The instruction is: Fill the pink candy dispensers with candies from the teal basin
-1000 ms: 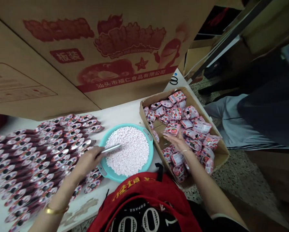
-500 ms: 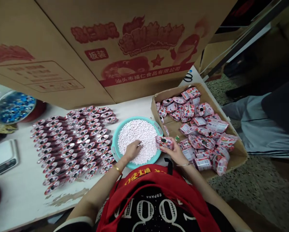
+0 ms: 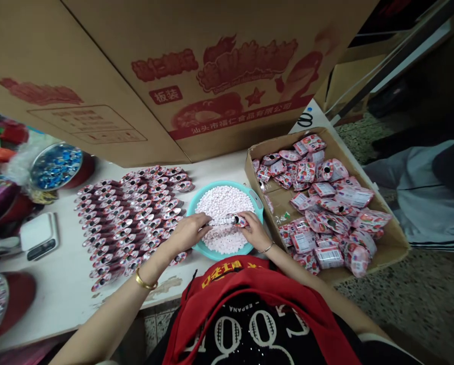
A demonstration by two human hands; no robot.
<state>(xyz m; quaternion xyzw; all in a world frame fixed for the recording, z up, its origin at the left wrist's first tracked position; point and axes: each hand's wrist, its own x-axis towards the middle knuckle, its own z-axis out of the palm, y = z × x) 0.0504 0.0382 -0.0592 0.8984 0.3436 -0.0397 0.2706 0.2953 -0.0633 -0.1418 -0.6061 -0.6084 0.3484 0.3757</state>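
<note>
Both forearms reach forward from the body and angle inward, so the **left hand** [image 3: 187,233] and **right hand** [image 3: 254,230] nearly meet above a **teal plastic basin** [image 3: 227,183] heaped with **small pale pink candies** [image 3: 221,200]. The left wrist, with a **gold bangle** [image 3: 145,280], lies low and the hand turns palm-down. Its **fingers** [image 3: 200,220] close narrowly around a **slim silver tube** [image 3: 217,221]. The right wrist, with a **thin bracelet** [image 3: 267,248], bends inward, and those **fingers** [image 3: 248,218] pinch a **small foil packet** [image 3: 239,220] right at the tube's far end (whether the two are joined, I cannot tell). Tube and packet hang just above the candies, in the basin's middle.

Left of the basin, **rows of foil-wrapped packets** [image 3: 124,218] lie overlapping on a white **counter** [image 3: 60,289], with a **digital scale** [image 3: 39,235] beyond them and a **round tin of blue-wrapped items** [image 3: 55,166] further back. To the right, a **shallow cardboard tray** [image 3: 396,248] holds a loose pile of **pink strawberry-print pouches** [image 3: 335,197]. A large **printed carton** [image 3: 98,76] looms above it all, tilted over the counter's far side.
</note>
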